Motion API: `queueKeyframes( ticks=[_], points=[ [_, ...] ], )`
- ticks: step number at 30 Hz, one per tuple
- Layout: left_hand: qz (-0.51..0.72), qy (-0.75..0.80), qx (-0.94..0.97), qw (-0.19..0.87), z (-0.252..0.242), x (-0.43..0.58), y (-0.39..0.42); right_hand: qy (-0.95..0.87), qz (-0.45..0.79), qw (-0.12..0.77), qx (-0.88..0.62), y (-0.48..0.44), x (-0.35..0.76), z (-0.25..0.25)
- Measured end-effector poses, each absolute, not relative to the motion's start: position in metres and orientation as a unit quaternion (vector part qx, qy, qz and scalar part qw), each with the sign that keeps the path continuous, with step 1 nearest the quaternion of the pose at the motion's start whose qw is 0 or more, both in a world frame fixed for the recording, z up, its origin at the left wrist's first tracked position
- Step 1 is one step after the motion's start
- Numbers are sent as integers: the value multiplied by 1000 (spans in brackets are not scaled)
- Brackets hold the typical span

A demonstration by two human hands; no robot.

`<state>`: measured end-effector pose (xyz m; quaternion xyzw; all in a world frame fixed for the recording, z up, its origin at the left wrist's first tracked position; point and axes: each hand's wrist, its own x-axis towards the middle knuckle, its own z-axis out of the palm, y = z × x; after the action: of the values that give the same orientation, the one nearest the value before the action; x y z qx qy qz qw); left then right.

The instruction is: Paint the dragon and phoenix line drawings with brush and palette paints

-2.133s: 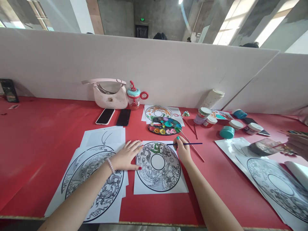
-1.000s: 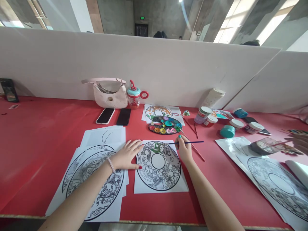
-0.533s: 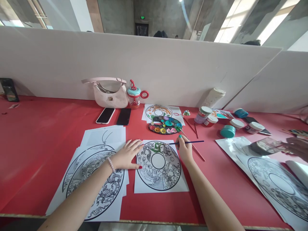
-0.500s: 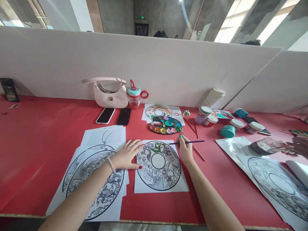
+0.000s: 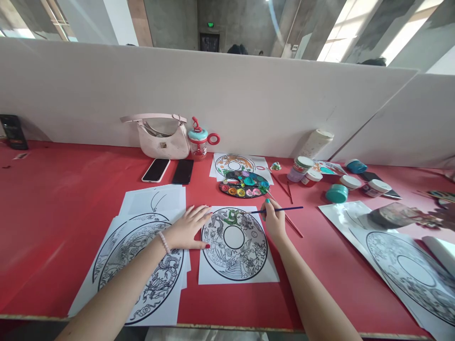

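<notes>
A printed sheet (image 5: 233, 270) with a round dragon-and-phoenix outline lies flat in front of me, one part near its top painted green. My left hand (image 5: 190, 230) rests with spread fingers on its left edge and on the neighbouring stack of printed sheets (image 5: 156, 279). In my right hand (image 5: 273, 220) is a thin dark-blue paintbrush (image 5: 289, 209), pinched between the fingers, its tip at the upper part of the ring beside the green patch. Just beyond sits a dark palette (image 5: 245, 184) with several paint colours.
Another brush (image 5: 293, 224) lies right of my hand. Several paint jars (image 5: 337, 193) stand at the right, near a co-worker's hand (image 5: 444, 215) and a blurred clear container (image 5: 391, 215). Two phones (image 5: 183, 171), a pink handbag (image 5: 165, 139) and a cup (image 5: 198, 142) are farther back.
The paintbrush and my right hand have shifted very slightly to the right. My left hand stays in place. At the right, the co-worker's hand has moved a little.
</notes>
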<state>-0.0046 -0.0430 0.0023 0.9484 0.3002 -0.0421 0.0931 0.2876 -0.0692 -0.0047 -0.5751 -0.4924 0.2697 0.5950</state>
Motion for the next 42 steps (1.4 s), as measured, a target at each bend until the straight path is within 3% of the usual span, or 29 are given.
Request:
queueKeyframes(
  ticks=[42],
  points=[
    [-47,302,947,95,4,-4,-43,-529,226,560,-597,-73,286,1]
  ],
)
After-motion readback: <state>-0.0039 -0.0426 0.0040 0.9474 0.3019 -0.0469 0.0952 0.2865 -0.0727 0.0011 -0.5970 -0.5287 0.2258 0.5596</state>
